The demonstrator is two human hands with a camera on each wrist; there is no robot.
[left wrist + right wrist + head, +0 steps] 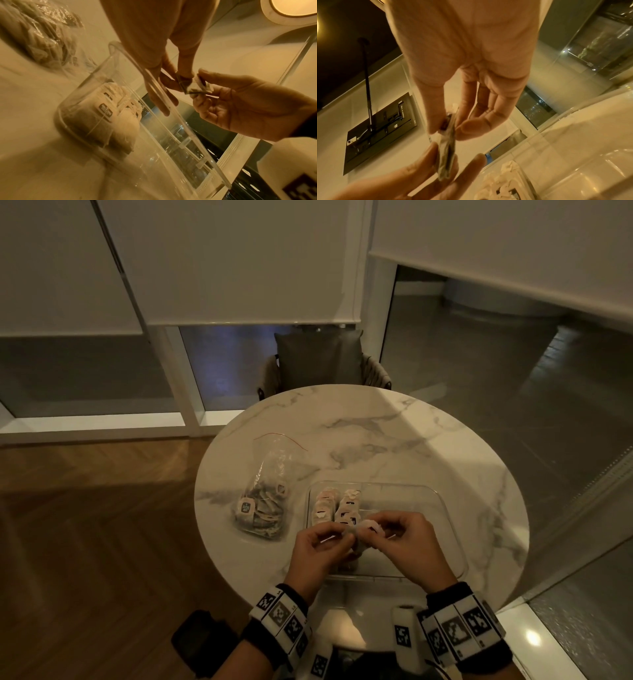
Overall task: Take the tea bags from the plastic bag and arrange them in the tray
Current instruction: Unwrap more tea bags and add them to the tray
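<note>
**Tea bag held between two hands over the tray**

On the marble tabletop (394,419), a plastic bag (265,501) of tea bags lies at left, label print too blurred to read. Beside it, left hand (318,553) and right hand (407,546) each keep a narrow grip pinching one tea bag (359,530) above the clear tray (442,508), where two rows already stand.

Head view: set high, facing forward and down over the round surface (394,440), taking in both hands, the tray (442,508) and the plastic bag (270,474) at middling range. Left wrist view: very close, low beside the tray wall (154,121), looking along the left hand (150,33) towards the right hand (248,105). Right wrist view: very close, angled upward along the right hand (471,47). All three share the tea bag (359,530) pinched between the hands.
</note>
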